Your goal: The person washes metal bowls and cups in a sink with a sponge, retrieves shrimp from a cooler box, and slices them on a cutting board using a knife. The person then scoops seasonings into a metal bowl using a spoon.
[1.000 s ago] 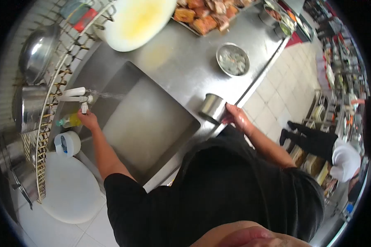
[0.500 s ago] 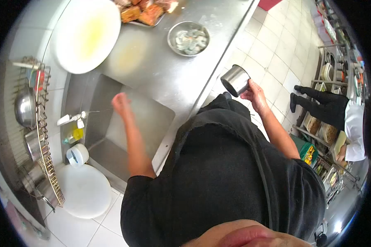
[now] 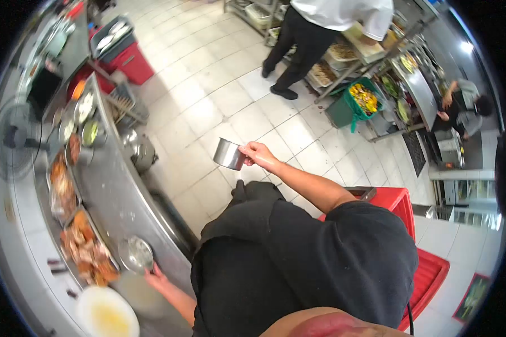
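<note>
My right hand (image 3: 257, 154) is closed round the side of a steel cup (image 3: 228, 155), held up over the tiled floor. On the steel counter (image 3: 130, 194), my left hand (image 3: 156, 276) is at the near rim of a round metal bowl (image 3: 135, 254), its fingers pinching the edge. Greyish pieces, perhaps shrimp, lie in that bowl, though blur hides detail. Beside it a tray holds chunks of orange-brown meat (image 3: 87, 250). A white oval plate (image 3: 108, 314) with a yellow stain sits nearer to me.
Further along the counter stand several containers of food (image 3: 85, 106) and a fan (image 3: 18, 137). A person in a white top (image 3: 343, 14) works at shelves across the aisle, near a green bin (image 3: 351, 104). Another person (image 3: 461, 109) is farther off. Red plastic furniture (image 3: 427, 275) stands behind me.
My view has swung right, from the sink towards the aisle. My left hand has gone from over the sink to the bowl's rim. The right hand still holds the cup.
</note>
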The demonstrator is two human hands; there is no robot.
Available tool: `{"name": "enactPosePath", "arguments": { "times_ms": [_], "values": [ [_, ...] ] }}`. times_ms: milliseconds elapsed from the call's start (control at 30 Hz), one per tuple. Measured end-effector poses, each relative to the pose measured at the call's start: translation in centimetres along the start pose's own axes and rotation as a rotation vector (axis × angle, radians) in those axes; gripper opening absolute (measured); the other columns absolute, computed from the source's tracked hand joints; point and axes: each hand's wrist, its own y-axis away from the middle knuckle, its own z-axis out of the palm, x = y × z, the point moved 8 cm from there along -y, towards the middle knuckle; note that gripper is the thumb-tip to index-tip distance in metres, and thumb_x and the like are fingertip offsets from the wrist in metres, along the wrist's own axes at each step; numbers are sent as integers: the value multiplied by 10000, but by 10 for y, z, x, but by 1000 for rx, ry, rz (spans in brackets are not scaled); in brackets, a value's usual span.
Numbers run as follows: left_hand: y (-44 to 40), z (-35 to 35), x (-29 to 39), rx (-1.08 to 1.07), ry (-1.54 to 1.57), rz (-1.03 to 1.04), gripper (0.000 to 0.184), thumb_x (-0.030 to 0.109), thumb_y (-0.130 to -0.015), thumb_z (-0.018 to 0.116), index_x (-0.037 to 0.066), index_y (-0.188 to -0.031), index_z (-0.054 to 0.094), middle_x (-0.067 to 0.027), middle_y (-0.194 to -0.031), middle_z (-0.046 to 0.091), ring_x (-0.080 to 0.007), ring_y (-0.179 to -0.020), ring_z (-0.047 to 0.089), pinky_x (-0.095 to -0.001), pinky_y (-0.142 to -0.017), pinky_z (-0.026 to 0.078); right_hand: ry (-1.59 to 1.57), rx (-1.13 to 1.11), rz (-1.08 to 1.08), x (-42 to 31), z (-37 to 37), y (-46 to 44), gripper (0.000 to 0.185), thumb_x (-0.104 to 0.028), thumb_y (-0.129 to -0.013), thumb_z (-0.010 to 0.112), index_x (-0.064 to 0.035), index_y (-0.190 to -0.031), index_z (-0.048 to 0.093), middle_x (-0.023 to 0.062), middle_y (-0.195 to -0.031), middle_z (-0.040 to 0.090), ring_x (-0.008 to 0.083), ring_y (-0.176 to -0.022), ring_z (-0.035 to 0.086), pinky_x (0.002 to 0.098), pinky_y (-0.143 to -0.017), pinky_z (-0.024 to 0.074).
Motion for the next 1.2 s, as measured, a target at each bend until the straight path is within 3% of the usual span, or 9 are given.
{"name": "enactPosePath", "arguments": {
  "times_ms": [67, 167, 267, 367, 467, 500, 833, 933, 1200],
  "values": [
    [18, 34, 26, 146, 380, -140, 401, 131, -927, 535, -142, -1217, 488, -205, -1178, 553, -309, -1049, 582, -392, -872, 564, -68, 126, 6, 4, -49, -1, 378, -396, -924, 614, -22, -877, 590, 44, -762, 608, 107, -627, 584, 252, -586, 515],
    [1, 31, 55, -82, -513, 366, 321, 156, -937, 603, -151, -1025, 574, -189, -802, 636, -223, -747, 619, -354, -689, 522, -125, 304, -22, 22, -99, 23, 393, -409, -923, 610, -17, -896, 594, 56, -784, 614, 113, -640, 596, 255, -595, 530],
    [-17, 45, 84, -25, -765, 410, 318, 140, -932, 601, -168, -1009, 576, -211, -835, 639, -222, -761, 622, -346, -685, 532, -223, 490, 28, 47, -132, 49, 406, -423, -923, 605, -19, -894, 591, 58, -789, 614, 119, -650, 610, 256, -597, 542],
    [-27, 62, 101, 197, -165, -16, 342, 133, -898, 610, -196, -979, 568, -225, -968, 611, -253, -803, 617, -337, -673, 564, -261, 577, 75, 70, -138, 75, 421, -440, -916, 609, -19, -897, 591, 61, -802, 616, 121, -641, 613, 253, -573, 540],
    [-13, 122, 158, 320, -58, -9, 304, 77, -886, 576, -200, -1011, 550, -225, -1024, 574, -283, -813, 604, -340, -670, 583, -237, 610, 91, 77, -131, 88, 426, -445, -905, 623, -21, -875, 590, 63, -773, 617, 113, -617, 597, 253, -549, 525],
    [-16, 137, 170, 350, -63, 71, 234, 35, -828, 593, -165, -898, 493, -245, -951, 566, -317, -778, 611, -366, -631, 590, -225, 615, 99, 76, -128, 90, 425, -443, -900, 629, -22, -857, 587, 65, -759, 615, 115, -612, 592, 256, -541, 519],
    [-40, 315, 179, 47, 4, -39, 142, 18, -903, 532, -69, -987, 459, -212, -1014, 549, -302, -843, 606, -379, -652, 580, -283, 651, -5, 58, -146, 56, 399, -404, -895, 648, -11, -855, 598, 65, -732, 623, 112, -614, 603, 238, -543, 516],
    [-31, 371, 168, 51, 4, -63, 80, 9, -909, 509, -27, -972, 473, -187, -989, 565, -287, -833, 620, -392, -634, 585, -323, 715, 18, 69, -177, 47, 347, -369, -920, 618, -29, -857, 592, 56, -752, 616, 110, -605, 602, 249, -563, 528],
    [34, 589, 140, -311, -106, -178, 158, -22, -846, 509, 16, -999, 507, -125, -1007, 587, -253, -840, 626, -399, -665, 583, -425, 980, -48, 98, -327, 52, 393, -383, -865, 694, -5, -823, 593, 82, -723, 618, 116, -584, 585, 251, -507, 508]
  ]
}}
